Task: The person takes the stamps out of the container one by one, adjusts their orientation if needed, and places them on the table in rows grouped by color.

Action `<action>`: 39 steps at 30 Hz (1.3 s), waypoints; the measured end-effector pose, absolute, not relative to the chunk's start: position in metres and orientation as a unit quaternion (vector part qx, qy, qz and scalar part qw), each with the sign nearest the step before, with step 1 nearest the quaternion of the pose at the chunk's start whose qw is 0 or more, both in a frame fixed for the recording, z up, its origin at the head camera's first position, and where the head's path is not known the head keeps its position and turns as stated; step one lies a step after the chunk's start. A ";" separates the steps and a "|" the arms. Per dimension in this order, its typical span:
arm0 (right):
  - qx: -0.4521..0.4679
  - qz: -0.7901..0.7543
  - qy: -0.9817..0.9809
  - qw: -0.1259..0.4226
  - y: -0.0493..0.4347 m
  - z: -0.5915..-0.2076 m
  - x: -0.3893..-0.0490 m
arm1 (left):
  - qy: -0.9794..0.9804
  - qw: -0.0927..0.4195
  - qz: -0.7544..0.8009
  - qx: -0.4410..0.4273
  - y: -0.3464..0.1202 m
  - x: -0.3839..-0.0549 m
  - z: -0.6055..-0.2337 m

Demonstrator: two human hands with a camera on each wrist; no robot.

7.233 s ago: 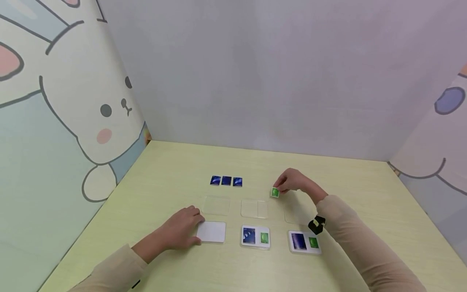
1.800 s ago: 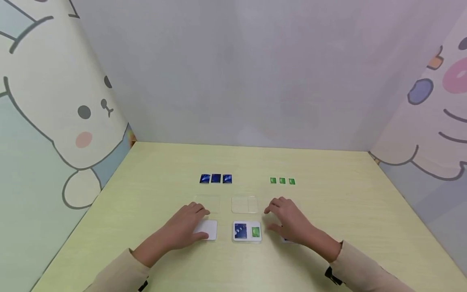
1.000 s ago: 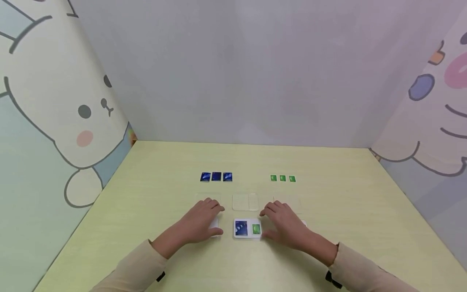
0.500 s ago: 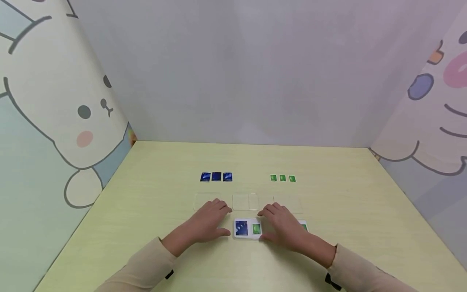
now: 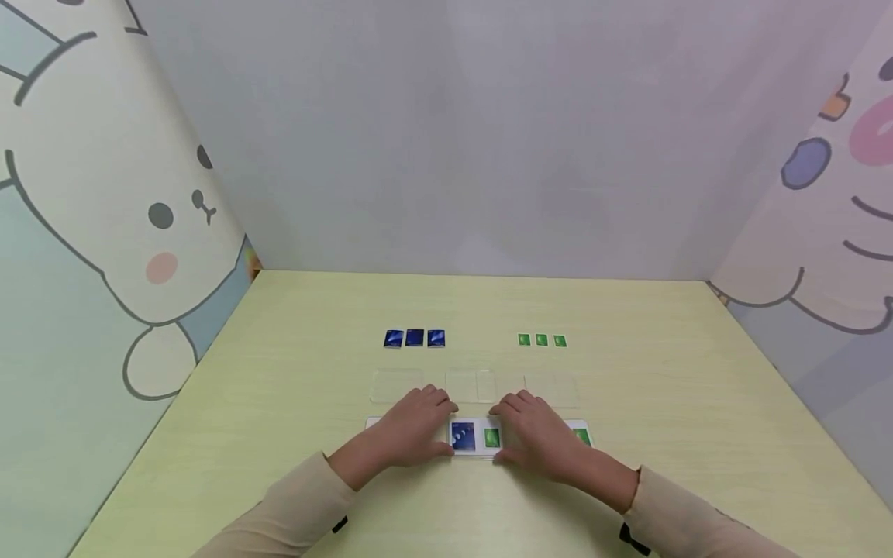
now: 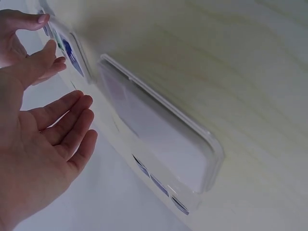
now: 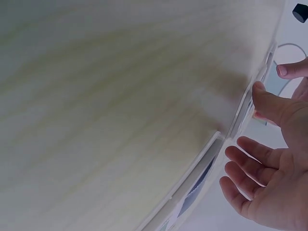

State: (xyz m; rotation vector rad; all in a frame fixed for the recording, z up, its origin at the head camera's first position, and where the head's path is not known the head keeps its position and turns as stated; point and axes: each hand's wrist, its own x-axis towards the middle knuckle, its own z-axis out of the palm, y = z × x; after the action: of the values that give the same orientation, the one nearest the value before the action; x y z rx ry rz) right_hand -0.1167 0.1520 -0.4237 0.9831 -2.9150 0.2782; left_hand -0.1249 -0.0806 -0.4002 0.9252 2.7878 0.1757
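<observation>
Middle box (image 5: 479, 437): lies long side-to-side | our left hand (image 5: 413, 431), right hand (image 5: 537, 439): by its short ends, fingers wide

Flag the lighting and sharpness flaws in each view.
Head: fairly even light, a soft shadow below the right hand, and the middle clear plate barely stands out from the table. Left wrist: hazy, low contrast, the white case soft-edged. Right wrist: dimmer, with dark shadow patches and smeary wood grain.
</observation>
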 end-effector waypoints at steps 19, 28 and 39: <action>0.324 0.083 -0.942 0.001 0.149 -0.420 -0.117 | 0.937 0.106 0.038 0.331 -0.069 -0.122 -0.400; 0.340 0.054 -0.939 0.005 0.147 -0.417 -0.119 | 0.938 0.100 0.036 0.330 -0.067 -0.122 -0.401; 0.349 0.045 -0.936 0.004 0.146 -0.418 -0.121 | 0.940 0.103 0.036 0.325 -0.066 -0.123 -0.401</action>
State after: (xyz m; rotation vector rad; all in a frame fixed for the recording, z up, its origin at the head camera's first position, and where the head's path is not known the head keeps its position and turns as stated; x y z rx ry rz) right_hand -0.1212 0.1460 -0.4175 1.0923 -2.9328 0.1409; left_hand -0.1232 -0.0657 -0.4014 0.9579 2.7733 0.1055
